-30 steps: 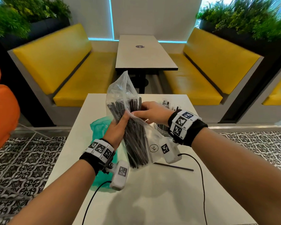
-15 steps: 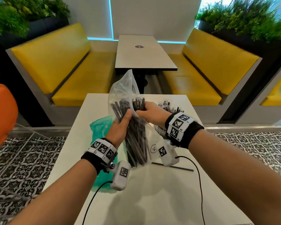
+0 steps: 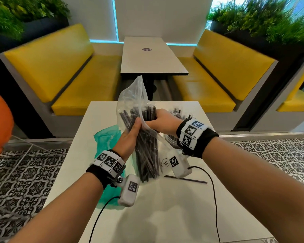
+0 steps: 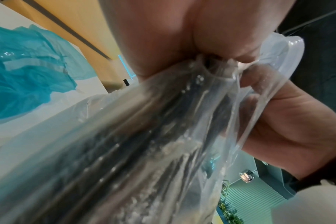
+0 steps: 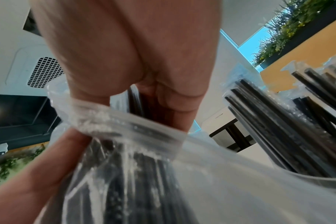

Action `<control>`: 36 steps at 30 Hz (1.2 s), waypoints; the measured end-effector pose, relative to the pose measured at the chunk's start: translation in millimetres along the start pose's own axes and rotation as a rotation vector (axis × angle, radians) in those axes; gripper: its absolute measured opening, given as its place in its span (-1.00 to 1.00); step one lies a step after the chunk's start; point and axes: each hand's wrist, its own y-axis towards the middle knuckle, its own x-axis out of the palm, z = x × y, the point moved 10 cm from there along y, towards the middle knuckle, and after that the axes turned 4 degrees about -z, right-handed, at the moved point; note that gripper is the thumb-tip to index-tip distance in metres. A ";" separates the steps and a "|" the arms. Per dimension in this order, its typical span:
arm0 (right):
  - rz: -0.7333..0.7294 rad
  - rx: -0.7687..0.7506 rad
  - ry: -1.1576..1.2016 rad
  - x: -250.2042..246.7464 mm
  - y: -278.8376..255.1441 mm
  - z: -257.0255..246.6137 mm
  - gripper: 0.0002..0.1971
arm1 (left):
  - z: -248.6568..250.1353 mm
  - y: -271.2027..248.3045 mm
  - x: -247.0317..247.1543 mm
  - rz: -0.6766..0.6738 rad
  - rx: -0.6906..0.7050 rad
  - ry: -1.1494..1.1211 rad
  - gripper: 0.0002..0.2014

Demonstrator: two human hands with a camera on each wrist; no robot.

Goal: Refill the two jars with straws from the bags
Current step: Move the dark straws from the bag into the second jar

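Note:
A clear plastic bag [image 3: 130, 97] full of black straws [image 3: 147, 155] stands upright over the white table [image 3: 165, 216]. My left hand [image 3: 130, 137] grips the bag and the straw bundle from the left. Reaching into the bag's mouth, my right hand [image 3: 158, 121] holds the upper ends of the straws. In the left wrist view the bag [image 4: 125, 151] fills the frame, and the right wrist view shows the bag's rim [image 5: 125, 125] round my fingers. A glass jar [image 5: 307, 174] with wrapped straws [image 3: 179, 112] stands behind my right wrist.
A crumpled teal bag [image 3: 105, 137] lies on the table to the left. One loose black straw [image 3: 186, 179] lies on the table under my right wrist. Cables trail from both wrist cameras. Yellow benches [image 3: 60, 67] and a second table [image 3: 151, 57] lie beyond.
My right hand has slid further into the bag's mouth and closed round the straw tops. The left hand and bag have stayed about where they were.

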 end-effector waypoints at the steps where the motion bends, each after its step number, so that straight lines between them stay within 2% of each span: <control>1: 0.020 -0.010 0.000 -2.3 -1.1 -0.4 -0.79 | -0.7 0.3 -0.7 0.010 0.001 0.004 -0.15; 5: 0.050 0.007 0.079 -6.9 -2.6 8.4 -0.75 | 4.3 0.6 -2.6 0.061 0.056 -0.028 -0.48; 7: 0.063 0.017 0.121 -10.1 -3.7 13.2 -0.76 | 6.8 1.3 -3.4 0.064 0.087 -0.055 -0.57; 11: 0.100 0.018 0.078 -17.0 -10.4 11.4 -0.80 | 7.3 4.1 -0.1 0.018 0.112 -0.041 -0.63; 15: 0.159 0.051 0.037 -25.9 -10.6 17.1 -0.78 | 8.1 7.2 -0.5 0.028 0.146 0.045 -0.69; 18: 0.216 0.046 0.153 -38.1 -16.7 14.6 -0.81 | 6.7 7.1 -5.9 0.073 0.170 0.095 -0.75; 24: 0.355 -0.052 0.383 -77.1 -30.0 -4.9 -0.79 | -1.2 0.0 -7.8 0.101 0.182 0.079 -0.90; 30: 0.526 -0.197 0.346 -121.5 -51.4 -24.0 -0.77 | -3.6 -5.1 -23.0 0.180 0.205 0.098 -0.95; 31: 0.495 -0.196 0.274 -121.9 -53.2 -25.2 -0.77 | -3.7 -6.3 -25.5 0.197 0.216 0.091 -0.95; 33: 0.321 -0.134 0.050 -102.3 -50.2 -18.0 -0.78 | -3.4 -9.1 -29.7 0.230 0.232 0.090 -0.94; 36: 0.009 0.128 -0.304 -45.2 -43.8 39.6 -0.77 | -5.6 -11.6 -32.5 0.251 0.227 0.094 -0.99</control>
